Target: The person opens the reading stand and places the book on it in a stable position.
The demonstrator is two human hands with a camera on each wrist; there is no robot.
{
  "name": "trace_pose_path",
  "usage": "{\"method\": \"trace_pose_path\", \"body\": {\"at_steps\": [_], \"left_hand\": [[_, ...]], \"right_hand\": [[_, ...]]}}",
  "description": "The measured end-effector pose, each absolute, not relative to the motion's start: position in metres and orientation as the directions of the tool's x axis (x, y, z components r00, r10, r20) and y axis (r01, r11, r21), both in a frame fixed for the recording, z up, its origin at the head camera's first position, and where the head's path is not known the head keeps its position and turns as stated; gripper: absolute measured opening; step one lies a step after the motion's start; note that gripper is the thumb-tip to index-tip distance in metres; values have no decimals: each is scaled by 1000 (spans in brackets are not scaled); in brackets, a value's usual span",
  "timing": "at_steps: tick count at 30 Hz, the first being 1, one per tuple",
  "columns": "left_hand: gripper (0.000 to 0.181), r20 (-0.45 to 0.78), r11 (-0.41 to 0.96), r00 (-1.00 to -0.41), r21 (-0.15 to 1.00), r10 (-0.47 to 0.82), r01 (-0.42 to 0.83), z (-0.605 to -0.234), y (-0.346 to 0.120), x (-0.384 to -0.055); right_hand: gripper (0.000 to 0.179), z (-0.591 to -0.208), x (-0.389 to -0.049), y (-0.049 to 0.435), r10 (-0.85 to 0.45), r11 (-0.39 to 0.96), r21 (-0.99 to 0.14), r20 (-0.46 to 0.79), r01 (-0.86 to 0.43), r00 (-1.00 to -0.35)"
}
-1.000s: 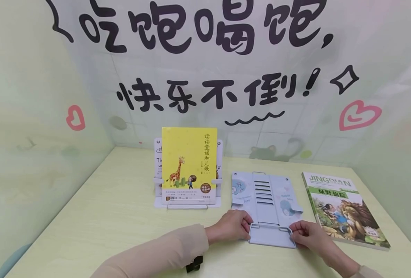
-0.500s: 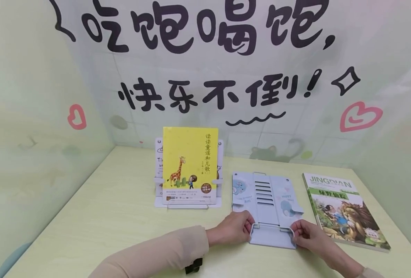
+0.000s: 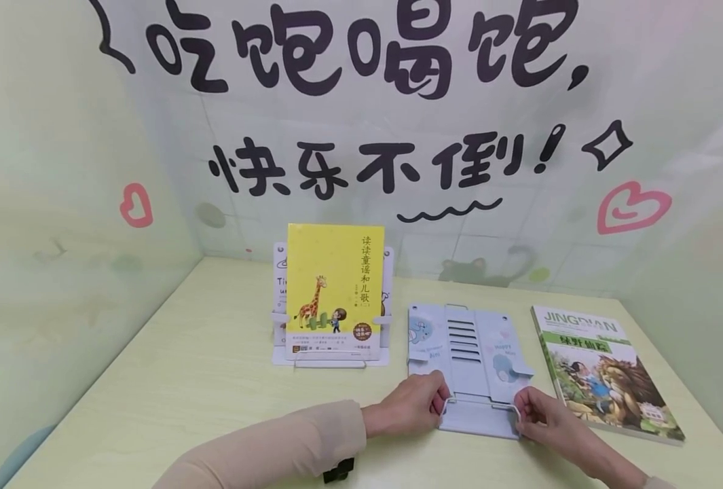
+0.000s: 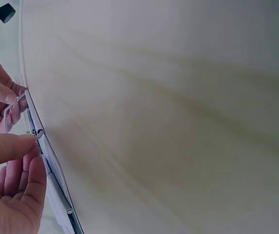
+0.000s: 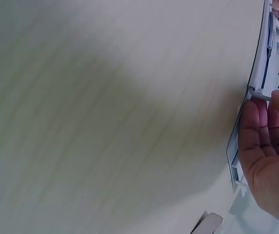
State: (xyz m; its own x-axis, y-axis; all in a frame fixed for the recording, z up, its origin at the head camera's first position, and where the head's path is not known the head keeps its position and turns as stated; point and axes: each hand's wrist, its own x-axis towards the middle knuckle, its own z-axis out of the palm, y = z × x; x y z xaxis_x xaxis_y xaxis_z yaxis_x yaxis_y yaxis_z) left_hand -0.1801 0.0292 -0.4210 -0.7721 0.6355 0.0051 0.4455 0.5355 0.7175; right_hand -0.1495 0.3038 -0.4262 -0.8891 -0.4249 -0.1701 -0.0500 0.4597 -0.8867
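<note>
A light blue book stand (image 3: 471,353) with elephant prints lies on the table, its slotted middle panel facing up. Across its near end runs a thin wire bar (image 3: 485,403), raised over the bottom ledge (image 3: 479,422). At the bar's left corner, my left hand (image 3: 415,402) pinches the wire between thumb and fingers; the left wrist view shows this hand (image 4: 15,180) close up. My right hand (image 3: 547,421) pinches the right corner the same way. In the right wrist view its thumb and curled fingers (image 5: 271,141) meet at the wire.
A yellow book (image 3: 335,292) with a giraffe stands propped on a white book stand (image 3: 279,292) at the left. Right of the blue stand lies a thick book (image 3: 608,373) with a lion cover. Printed walls (image 3: 361,122) enclose the table (image 3: 172,380) at the back and sides.
The wire bar at the near end of the blue stand has tilted slightly, with both hands still pinching its corners. Both books and the white stand have stayed put.
</note>
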Motion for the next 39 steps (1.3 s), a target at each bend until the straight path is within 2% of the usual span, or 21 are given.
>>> {"method": "trace_pose_path", "body": {"at_steps": [6, 10, 15, 20, 22, 25, 27, 29, 33, 36, 39], "left_hand": [[24, 50, 523, -736, 670, 675, 526, -422, 29, -179], [23, 104, 530, -709, 590, 698, 609, -421, 29, -176], [23, 142, 548, -675, 477, 724, 687, -421, 30, -174], [22, 125, 547, -673, 486, 729, 682, -419, 30, -176], [20, 107, 528, -671, 532, 733, 662, -420, 29, -178], [14, 78, 446, -698, 717, 712, 535, -422, 23, -181], [14, 73, 383, -749, 824, 659, 417, -423, 19, -185], [14, 86, 315, -822, 897, 563, 310, -422, 16, -191], [17, 117, 280, -933, 935, 340, 220, -419, 13, -205], [25, 131, 291, -962, 935, 241, 201, -419, 14, -213], [34, 139, 316, -969, 928, 203, 199, -420, 17, -219]], "right_hand": [[14, -430, -146, 305, -478, 511, -813, 0, -278, -878], [17, -433, -143, 306, -502, 532, -743, 110, -406, -858], [23, -438, -141, 308, -544, 516, -683, 205, -517, -814], [26, -439, -142, 308, -553, 515, -655, 240, -553, -798], [23, -438, -143, 309, -557, 515, -670, 213, -535, -803], [14, -434, -145, 313, -569, 468, -763, 126, -446, -813], [13, -427, -148, 319, -549, 449, -828, 39, -334, -835], [23, -419, -152, 327, -505, 411, -889, -37, -202, -862], [33, -403, -162, 340, -336, 384, -920, -66, -73, -940], [31, -400, -171, 342, -183, 399, -917, -52, -26, -982], [31, -403, -180, 341, -70, 411, -911, -70, 35, -995]]}}
